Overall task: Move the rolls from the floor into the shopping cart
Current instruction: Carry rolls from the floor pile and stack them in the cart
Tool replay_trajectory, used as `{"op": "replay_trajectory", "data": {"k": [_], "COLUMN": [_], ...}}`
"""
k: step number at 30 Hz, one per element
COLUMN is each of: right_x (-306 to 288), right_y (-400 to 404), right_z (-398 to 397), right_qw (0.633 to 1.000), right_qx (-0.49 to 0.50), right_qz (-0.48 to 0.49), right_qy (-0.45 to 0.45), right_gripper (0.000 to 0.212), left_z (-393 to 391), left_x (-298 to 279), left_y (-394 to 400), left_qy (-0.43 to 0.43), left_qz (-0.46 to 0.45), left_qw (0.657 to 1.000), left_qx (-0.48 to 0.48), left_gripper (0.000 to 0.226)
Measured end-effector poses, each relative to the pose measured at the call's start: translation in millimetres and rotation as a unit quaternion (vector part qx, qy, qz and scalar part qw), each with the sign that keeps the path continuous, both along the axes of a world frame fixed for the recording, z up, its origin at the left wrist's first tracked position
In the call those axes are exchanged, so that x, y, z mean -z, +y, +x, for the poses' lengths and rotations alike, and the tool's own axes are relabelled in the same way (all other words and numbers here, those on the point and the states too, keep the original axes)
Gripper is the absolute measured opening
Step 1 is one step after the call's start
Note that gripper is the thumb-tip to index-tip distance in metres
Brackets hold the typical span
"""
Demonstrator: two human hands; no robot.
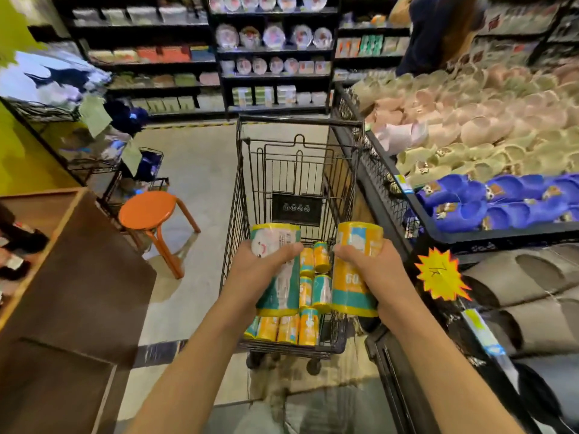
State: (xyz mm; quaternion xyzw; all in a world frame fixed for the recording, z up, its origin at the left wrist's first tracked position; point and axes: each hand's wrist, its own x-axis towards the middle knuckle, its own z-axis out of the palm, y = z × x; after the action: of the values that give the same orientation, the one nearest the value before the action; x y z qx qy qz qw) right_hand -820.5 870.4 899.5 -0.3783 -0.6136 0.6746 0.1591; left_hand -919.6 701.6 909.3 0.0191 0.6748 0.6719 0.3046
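Observation:
A black wire shopping cart [241,189] stands in the aisle straight ahead of me. Several yellow-and-teal rolls [308,327] lie in its basket near the close end. My left hand [260,270] grips a teal roll with yellow ends [279,245] and holds it over the cart's left side. My right hand [366,264] grips a yellow-and-teal roll [352,292] over the cart's right side. Both rolls stand nearly upright above the ones in the basket. No rolls show on the floor in this view.
An orange stool [147,211] stands left of the cart. A brown wooden counter [78,277] fills the lower left. A slipper display rack [470,195] runs along the right, close to the cart. Dark shelves [275,54] close the aisle's far end, where a person [438,32] stands.

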Motion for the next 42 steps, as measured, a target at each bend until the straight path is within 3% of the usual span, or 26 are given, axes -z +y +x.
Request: {"op": "replay_trajectory", "data": {"k": [4,8,11,21,28,30,32,37,42], "right_x": [25,55,84,240,340,354,362,366,357], "right_y": [29,59,80,130,155,157,158,160,171], "right_z": [-53,-112,-154,-239,-262,-266,-270,-286,-289], "right_qw": [1.0,0.997,0.994,0.987,0.979,0.976,0.974,0.97,0.973], "right_qx": [0.013,0.024,0.024,0.036,0.051,0.045,0.042,0.026,0.019], "right_qz": [-0.002,-0.001,0.012,-0.018,-0.025,-0.027,-0.036,-0.066,-0.069], "right_qy": [-0.027,-0.067,-0.102,-0.158,-0.196,-0.21,-0.218,-0.233,-0.22], "right_gripper": [0.056,0.068,0.081,0.055,0.074,0.078,0.068,0.071,0.054], "left_z": [-57,-119,-165,-262,-286,-287,-289,-298,-304], "left_x": [28,61,88,233,328,340,344,342,358], "left_y": [33,71,100,158,180,182,182,184,197], "left_qy": [-0.025,-0.043,-0.043,-0.076,-0.077,-0.084,-0.098,-0.125,-0.104], "left_qz": [-0.017,-0.025,-0.036,-0.092,-0.146,-0.136,-0.132,-0.117,-0.165], "left_qw": [1.0,0.999,0.998,0.992,0.986,0.987,0.986,0.985,0.981], "left_qx": [0.005,0.015,0.025,0.033,0.028,0.034,0.031,0.014,-0.002], "left_gripper": [0.065,0.073,0.066,0.062,0.1,0.087,0.077,0.07,0.078]}}
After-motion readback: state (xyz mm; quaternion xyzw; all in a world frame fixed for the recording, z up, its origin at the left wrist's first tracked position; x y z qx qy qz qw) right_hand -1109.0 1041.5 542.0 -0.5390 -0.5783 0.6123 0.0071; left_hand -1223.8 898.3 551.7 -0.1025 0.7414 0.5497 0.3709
